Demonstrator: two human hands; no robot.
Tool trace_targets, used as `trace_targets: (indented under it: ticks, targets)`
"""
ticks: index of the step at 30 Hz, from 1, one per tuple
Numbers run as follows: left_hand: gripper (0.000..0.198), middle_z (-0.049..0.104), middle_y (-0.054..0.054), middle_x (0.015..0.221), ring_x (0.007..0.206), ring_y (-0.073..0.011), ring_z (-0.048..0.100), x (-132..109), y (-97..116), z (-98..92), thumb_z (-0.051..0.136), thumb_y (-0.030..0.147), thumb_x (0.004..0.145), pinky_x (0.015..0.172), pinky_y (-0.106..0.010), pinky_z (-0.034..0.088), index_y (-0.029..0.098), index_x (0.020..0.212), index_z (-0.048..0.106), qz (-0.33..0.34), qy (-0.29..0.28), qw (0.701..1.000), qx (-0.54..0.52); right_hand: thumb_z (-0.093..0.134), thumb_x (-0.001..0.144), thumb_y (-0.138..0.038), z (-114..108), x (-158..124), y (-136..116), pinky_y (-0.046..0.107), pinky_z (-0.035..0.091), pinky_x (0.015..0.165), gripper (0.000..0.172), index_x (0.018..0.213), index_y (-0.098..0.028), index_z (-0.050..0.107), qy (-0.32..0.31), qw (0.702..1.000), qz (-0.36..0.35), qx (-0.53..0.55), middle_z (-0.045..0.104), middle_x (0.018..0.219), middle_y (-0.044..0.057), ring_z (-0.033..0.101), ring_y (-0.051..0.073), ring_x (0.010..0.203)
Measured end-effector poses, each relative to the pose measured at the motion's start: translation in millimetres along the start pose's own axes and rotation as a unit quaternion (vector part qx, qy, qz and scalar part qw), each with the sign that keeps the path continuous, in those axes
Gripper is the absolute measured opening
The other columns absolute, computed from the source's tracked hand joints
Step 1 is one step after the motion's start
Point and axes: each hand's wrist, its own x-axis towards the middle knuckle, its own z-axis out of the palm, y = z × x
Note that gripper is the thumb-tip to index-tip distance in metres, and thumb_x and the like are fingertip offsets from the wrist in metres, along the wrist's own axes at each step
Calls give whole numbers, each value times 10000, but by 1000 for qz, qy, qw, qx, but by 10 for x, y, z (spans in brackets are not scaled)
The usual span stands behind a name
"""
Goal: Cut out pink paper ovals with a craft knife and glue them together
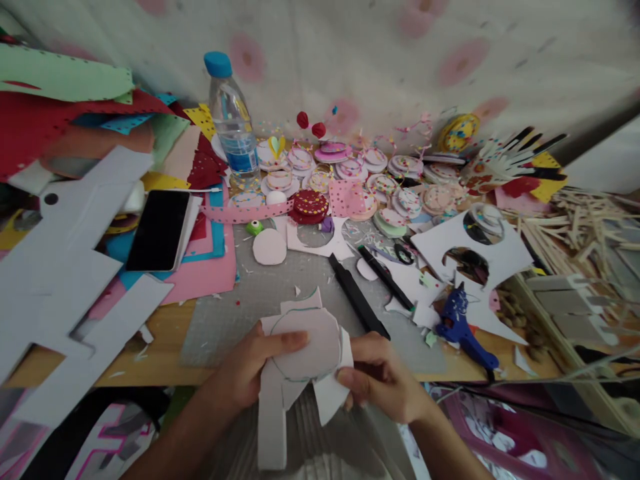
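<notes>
Grey mat (215, 337) lies on a wooden tabletop (170, 353) near pink-flowered cloth (320, 60), both hands (247, 363) (383, 377) gripping white board (310, 347).

The wooden table (167, 347) before me carries a grey cutting mat (220, 333); take its middle as hub, twelve at the far side. Dotted craft sheets (120, 133) heap at ten, a blue-capped water bottle (233, 127) stands at eleven, and speckled discs (350, 168) crowd twelve to one. On the mat, a white disc (270, 247) lies nearer in at eleven, a black utility knife (359, 298) at three. A blue glue gun (466, 335) rests just past three.
</notes>
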Motion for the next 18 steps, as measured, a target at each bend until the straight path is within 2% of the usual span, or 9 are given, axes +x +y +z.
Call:
trace_targets:
  ticks: [4,9,12,15,18]
  targets:
    - [249,722,-50,705,617,-153,631,-32,38,23,839,292,639,575,-220,499,120,792,744,17,5,999,40,522,934,-410,-63,-34,-62,185,334,409,381,704,-125,629,-17,997,12,-72,498,540,-4,469,92,445]
    - [221,718,-21,686,580,-147,606,-38,9,42,820,320,662,527,-216,461,147,775,740,62,69,991,94,554,892,-513,-6,-14,-107,184,300,391,430,738,-116,615,55,991,108,-48,464,551,-20,394,72,431]
    - [214,712,-15,679,589,-150,600,-33,-17,39,807,338,676,531,-217,451,153,757,736,81,93,984,128,567,867,-548,43,9,-89,185,254,379,451,683,-136,576,82,986,135,-50,452,521,-28,370,70,423]
    - [218,701,-13,659,573,-148,588,-42,-15,26,794,356,688,530,-218,443,151,723,730,107,104,975,166,541,884,-525,51,19,-61,197,259,396,441,647,-153,538,101,984,124,-82,443,518,-29,365,77,438]
    - [226,698,-15,663,562,-149,582,-67,16,20,794,361,683,524,-221,440,151,744,738,132,100,967,195,494,920,-470,18,20,-68,210,264,418,412,658,-156,542,86,986,76,-124,434,549,-26,358,87,472]
